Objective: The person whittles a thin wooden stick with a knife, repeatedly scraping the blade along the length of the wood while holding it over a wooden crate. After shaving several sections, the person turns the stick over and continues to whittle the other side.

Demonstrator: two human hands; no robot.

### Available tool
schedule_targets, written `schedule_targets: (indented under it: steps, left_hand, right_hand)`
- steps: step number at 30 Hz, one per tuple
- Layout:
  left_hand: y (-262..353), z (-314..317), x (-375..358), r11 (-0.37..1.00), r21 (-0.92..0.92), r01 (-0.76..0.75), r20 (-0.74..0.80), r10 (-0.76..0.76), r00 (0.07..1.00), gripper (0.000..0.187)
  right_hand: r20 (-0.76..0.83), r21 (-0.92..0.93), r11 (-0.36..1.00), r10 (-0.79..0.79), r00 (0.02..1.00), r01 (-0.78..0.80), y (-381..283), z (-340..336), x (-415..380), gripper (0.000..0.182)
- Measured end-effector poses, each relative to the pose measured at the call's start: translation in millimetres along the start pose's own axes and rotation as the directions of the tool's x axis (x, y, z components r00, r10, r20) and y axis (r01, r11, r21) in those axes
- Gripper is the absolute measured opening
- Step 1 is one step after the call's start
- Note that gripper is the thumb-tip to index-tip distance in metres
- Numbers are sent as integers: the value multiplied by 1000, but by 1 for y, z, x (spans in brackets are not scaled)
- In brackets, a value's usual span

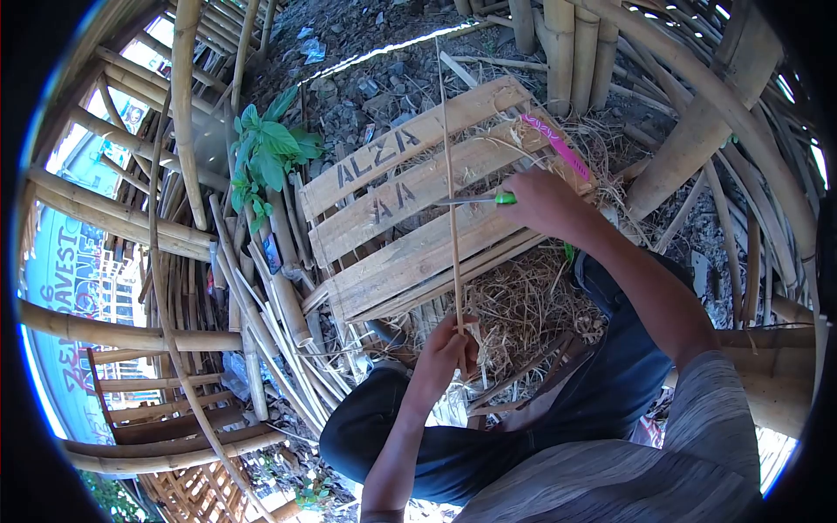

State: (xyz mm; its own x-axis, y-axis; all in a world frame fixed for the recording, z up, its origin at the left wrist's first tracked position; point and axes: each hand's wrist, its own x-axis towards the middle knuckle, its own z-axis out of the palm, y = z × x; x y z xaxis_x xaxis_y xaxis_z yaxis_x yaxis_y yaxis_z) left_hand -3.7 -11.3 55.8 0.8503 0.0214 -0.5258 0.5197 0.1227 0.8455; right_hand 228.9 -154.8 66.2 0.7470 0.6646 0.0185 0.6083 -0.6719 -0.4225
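**Op:** Nearest my lens is a grey sleeve (697, 436) at lower right, and below it dark trousers (488, 436) over bent knees. Both run off the bottom edge.

**Desk:** What can't you make out?

**Op:** Starting at the left, a blue sign (52, 288) behind the bamboo poles (113, 218) is cut by the round edge of the view, so I can't read its letters whole. A green plant (270, 148) stands among the poles. Next comes a wooden crate (410, 209) with painted letters, partly covered by straw (523, 305). On its far right end lies a pink strip (558, 144); I can't tell what it is.

**Desk:** And the hands?

**Op:** I see the left hand (449, 349) closed around the lower end of a thin bamboo stick (449, 157), just above the knees; its fingers hide the stick's end. The right hand (545, 200) is closed on a knife (479, 199), covering all of the handle but a green tip. The blade points left and meets the stick about halfway up.

**Desk:** How does the stick look?

**Op:** Pale, very slender and straight, standing nearly upright in front of the crate, its top reaching the gravel (384, 78) beyond.
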Motion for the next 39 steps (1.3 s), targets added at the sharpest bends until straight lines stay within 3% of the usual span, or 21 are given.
schedule_targets:
  steps: [2, 5, 8, 12, 15, 17, 21, 23, 27, 29, 32, 36, 39]
  left_hand:
    - [0, 3, 2, 989, -150, 20, -111, -37, 993, 29]
    - [-11, -7, 13, 964, -262, 45, -23, -53, 998, 25]
    - [-22, -7, 22, 950, -311, 5, -84, -32, 996, 14]
    - [-23, -1, 29, 980, -192, -56, -258, 4, 966, 13]
    - [-32, -6, 34, 931, -351, -104, -206, 31, 978, 21]
    - [-36, -11, 35, 846, -533, -14, -58, -20, 998, 26]
    - [-41, -16, 40, 779, -624, 53, 36, -38, 999, 28]
    - [-35, -14, 39, 707, -695, 129, 59, -123, 991, 26]
    - [-28, -9, 38, 771, -636, 6, -8, -15, 1000, 22]
    - [-23, -10, 36, 734, -673, 91, 24, -100, 995, 18]
    - [-31, -19, 37, 654, -739, 160, 135, -89, 987, 17]
    - [-34, -12, 36, 643, -749, 160, 138, -84, 987, 22]
    - [-39, -4, 34, 802, -595, 53, -53, -105, 993, 25]
  right_hand:
    - [9, 58, 998, -29, 1000, 29, -3, 7, -4, 26]
    - [152, 83, 990, -125, 980, 114, -11, 12, -8, 27]
    - [280, 87, 979, -203, 938, 186, -12, 25, -9, 27]
    - [377, 117, 977, -209, 902, 177, -17, 43, -11, 29]
    - [358, 133, 973, -224, 906, 188, -20, 52, -14, 31]
    - [353, 104, 975, -222, 909, 198, -22, 53, -14, 30]
    - [349, 36, 980, -195, 917, 195, -20, 55, -10, 28]
    - [345, 37, 982, -185, 920, 184, -19, 57, -9, 27]
    - [368, 45, 991, -136, 920, 128, -25, 52, -11, 26]
    - [368, 62, 988, -155, 917, 142, -24, 55, -11, 26]
    - [364, 64, 983, -186, 913, 175, -27, 61, -12, 28]
    - [402, 51, 979, -199, 894, 196, -42, 71, -22, 29]
    - [372, 105, 963, -271, 888, 249, -49, 86, -32, 26]
